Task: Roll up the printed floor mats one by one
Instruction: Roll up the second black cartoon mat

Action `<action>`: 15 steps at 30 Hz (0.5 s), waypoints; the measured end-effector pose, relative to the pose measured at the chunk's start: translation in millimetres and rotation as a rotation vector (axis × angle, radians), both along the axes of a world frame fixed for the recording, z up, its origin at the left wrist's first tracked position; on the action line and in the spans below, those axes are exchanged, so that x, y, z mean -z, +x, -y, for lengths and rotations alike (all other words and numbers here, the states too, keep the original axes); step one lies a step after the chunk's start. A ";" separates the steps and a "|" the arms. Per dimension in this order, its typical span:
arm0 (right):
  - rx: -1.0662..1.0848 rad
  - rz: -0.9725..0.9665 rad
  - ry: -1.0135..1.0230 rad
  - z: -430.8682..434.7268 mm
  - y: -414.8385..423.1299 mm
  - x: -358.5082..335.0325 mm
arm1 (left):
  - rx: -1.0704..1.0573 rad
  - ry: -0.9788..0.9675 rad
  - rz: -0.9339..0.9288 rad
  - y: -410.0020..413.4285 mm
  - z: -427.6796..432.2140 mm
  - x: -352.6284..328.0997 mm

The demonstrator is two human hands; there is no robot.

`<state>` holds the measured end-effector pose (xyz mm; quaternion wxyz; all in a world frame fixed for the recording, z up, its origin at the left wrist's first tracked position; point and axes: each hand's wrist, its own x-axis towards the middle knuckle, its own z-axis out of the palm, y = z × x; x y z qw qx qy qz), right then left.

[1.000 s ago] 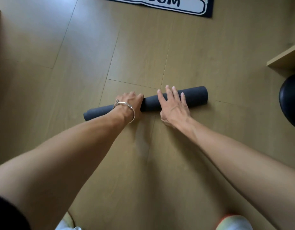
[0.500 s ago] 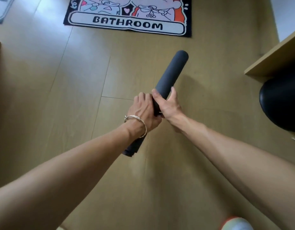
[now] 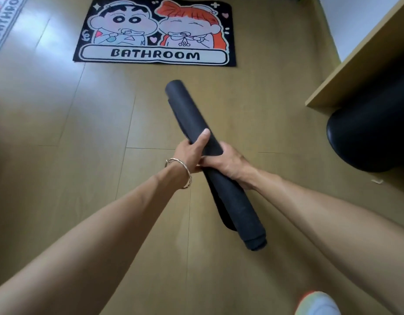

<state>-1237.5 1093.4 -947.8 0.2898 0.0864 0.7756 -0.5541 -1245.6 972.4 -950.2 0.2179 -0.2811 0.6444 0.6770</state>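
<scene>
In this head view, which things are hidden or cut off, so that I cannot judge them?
Head view only:
- rolled mat: only its dark outside shows; any print is hidden inside the roll.
- second mat, top left: cut off by the frame edge, lettering partly seen.
- black round object: partly under the desk, cut by the right edge.
- shoe: cut by the bottom edge.

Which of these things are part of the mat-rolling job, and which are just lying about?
Part of the job: rolled dark mat, gripped by left hand and right hand; flat cartoon mat; mat at left edge.
Just lying about: black seat, wooden desk, shoe.
</scene>
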 end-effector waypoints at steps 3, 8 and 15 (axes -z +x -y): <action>-0.091 0.009 0.045 -2.7 2.7 1.3 | -0.068 -0.055 0.000 -2.4 -5.2 -4.6; -0.157 -0.060 0.310 -24.8 13.5 -12.1 | -0.081 -0.071 0.011 2.7 -33.3 0.6; -0.246 -0.046 0.736 -87.1 41.6 2.3 | 0.087 -0.133 0.031 8.9 -118.7 15.3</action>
